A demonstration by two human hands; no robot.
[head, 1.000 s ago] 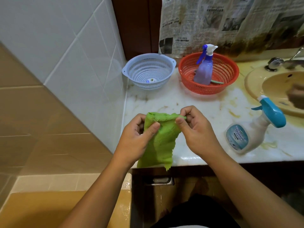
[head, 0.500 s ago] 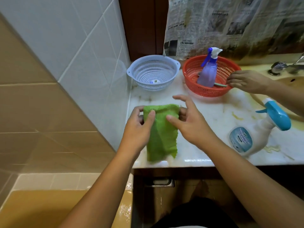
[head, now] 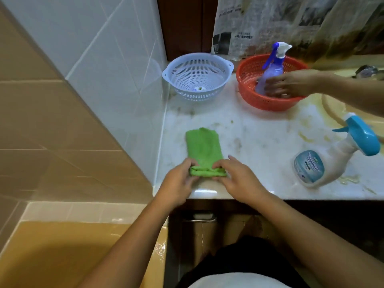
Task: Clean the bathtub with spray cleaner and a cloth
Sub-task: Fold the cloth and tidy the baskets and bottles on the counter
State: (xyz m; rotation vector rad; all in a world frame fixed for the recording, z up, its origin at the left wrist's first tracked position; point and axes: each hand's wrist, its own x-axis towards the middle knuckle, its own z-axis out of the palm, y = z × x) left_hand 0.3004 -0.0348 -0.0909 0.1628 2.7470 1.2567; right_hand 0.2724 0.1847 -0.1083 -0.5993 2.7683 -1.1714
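Note:
A green cloth [head: 202, 149] lies flat on the marble counter [head: 259, 142], folded into a narrow strip, its near end rolled up. My left hand [head: 179, 182] and my right hand [head: 239, 179] pinch that rolled near end from either side. A white spray cleaner bottle [head: 324, 163] with a blue trigger lies on its side at the right of the counter. The yellow bathtub [head: 62, 256] shows at the lower left.
A pale blue colander [head: 197, 77] and a red basket [head: 268, 100] stand at the back of the counter. Another person's hand [head: 291, 84] reaches into the red basket by a purple spray bottle [head: 272, 67]. A yellow sink [head: 340, 109] is at the right.
The cloth went from hanging between my hands to lying flat on the counter. My hands moved to its near end and rolled it. The other person's hand reached into the red basket.

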